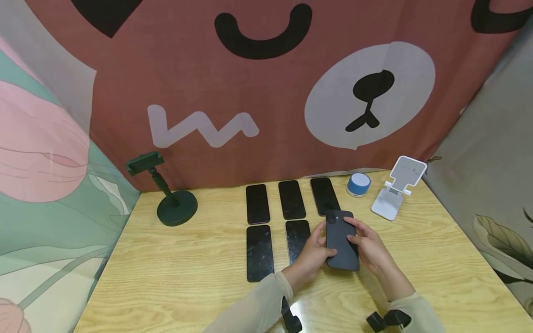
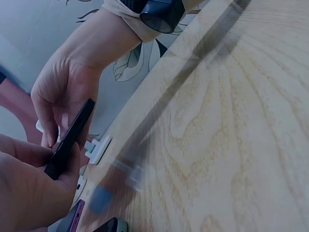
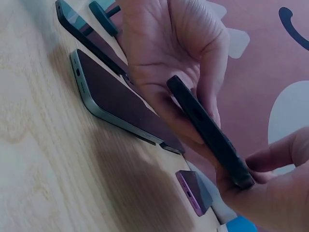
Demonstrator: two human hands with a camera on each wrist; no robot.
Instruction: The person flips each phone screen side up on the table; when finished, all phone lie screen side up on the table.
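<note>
Both hands hold a dark smartphone (image 1: pixel 342 245) above the table, its back with the camera bump facing up in the head view. My left hand (image 1: pixel 310 256) grips its left edge, thumb lying on the back. On the opposite edge my right hand (image 1: pixel 370 245) grips it, thumb also on the back. Seen edge-on, the smartphone (image 2: pixel 72 137) sits between thumb and fingers in the left wrist view. Close by the left hand lies a phone with a pale green frame (image 3: pixel 123 104), screen up and partly hidden by that hand in the head view.
Several other phones lie screen up in two rows, one (image 1: pixel 260 253) at front left, another (image 1: pixel 258 204) behind it. A dark green phone stand (image 1: pixel 176 208) stands at left. At back right are a blue-and-white cylinder (image 1: pixel 358 185) and a white folding stand (image 1: pixel 387 203) on the wooden table (image 1: pixel 175 277).
</note>
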